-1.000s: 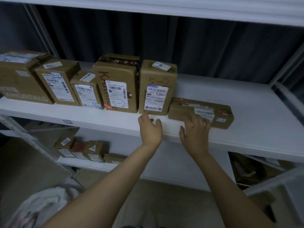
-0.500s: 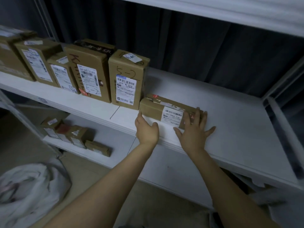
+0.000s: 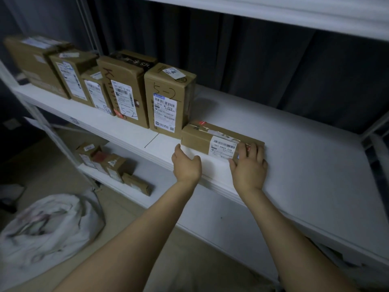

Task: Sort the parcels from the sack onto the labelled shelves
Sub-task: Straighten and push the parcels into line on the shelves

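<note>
1. Head camera is looking down at a white shelf (image 3: 305,169), where a long flat parcel (image 3: 197,138) is lying on its side near the front edge, its barcode label facing the person.
2. Its left end is sitting close against the upright parcel marked 5-2 (image 3: 168,102), the last in a row of upright parcels (image 3: 124,89) running off to the left.
3. The right hand (image 3: 249,168) is pressing fairly straight fingers against the right end of the parcel's front face, with the thumb lying on the shelf below the label.
4. The left hand (image 3: 186,166) is resting at the shelf edge just beside the parcel's left corner, fingers loosely curled and holding nothing; I cannot tell whether the thumb is touching the cardboard.
5. A white sack (image 3: 48,224) is slumping on the floor at lower left, and small parcels (image 3: 114,165) are sitting on the lower shelf (image 3: 162,182).
</note>
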